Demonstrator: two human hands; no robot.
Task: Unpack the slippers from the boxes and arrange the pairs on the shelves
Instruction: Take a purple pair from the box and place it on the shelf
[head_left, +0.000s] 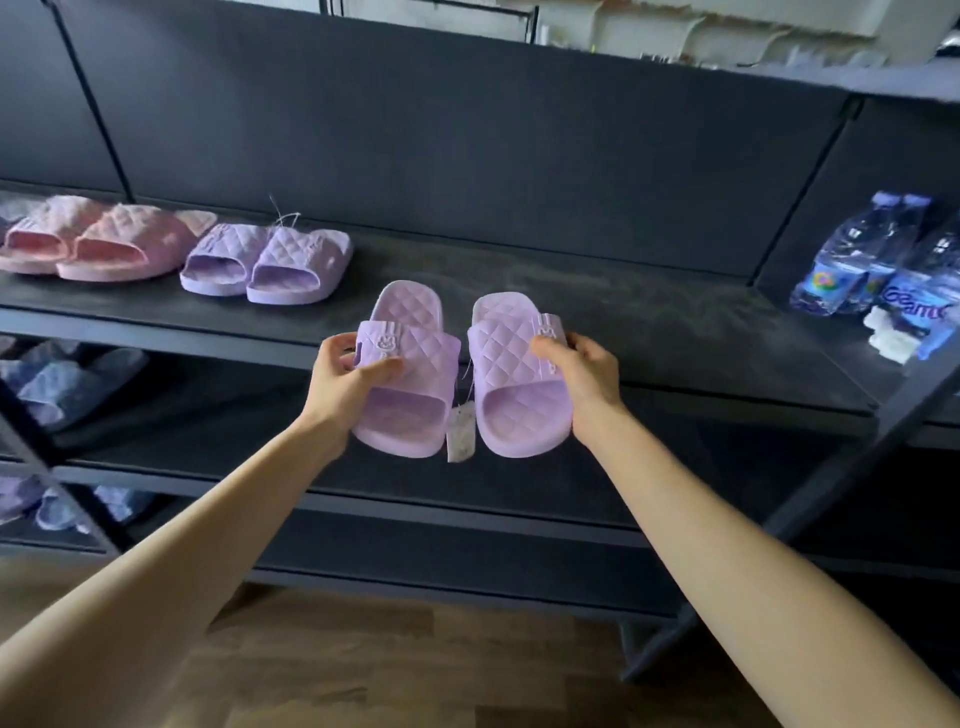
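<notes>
Both hands are engaged, one lilac slipper each. The left hand (347, 375) is closed on the strap of the left slipper (405, 384), thumb lying across the quilted upper, fingers curled round the outer edge by the rabbit badge. The right hand (582, 364) is closed on the right slipper (519, 387) in like manner, thumb on the strap, fingers behind the outer side. The pair is held side by side with a small gap between, toes pointing away, in front of the edge of the shelf (649, 312) and not yet resting on it, so far as can be judged. A tag (461, 434) hangs between the two on a thin thread, which appears to link them. On the same shelf, to the left, stand a lilac pair (267, 262) and, beside it, a pink pair (98, 244); a pack of bottles (872, 260) sits at the far right, well apart. Blue slippers (67, 382) show on the lower tiers. Assessment: these are moulded foam slides, judged light, springy and not fragile, with a matt surface unlikely to slip. The strap is the proper place to hold; it gives under the thumb, so light pressure suffices. The thread limits how far apart the two may be drawn.
</notes>
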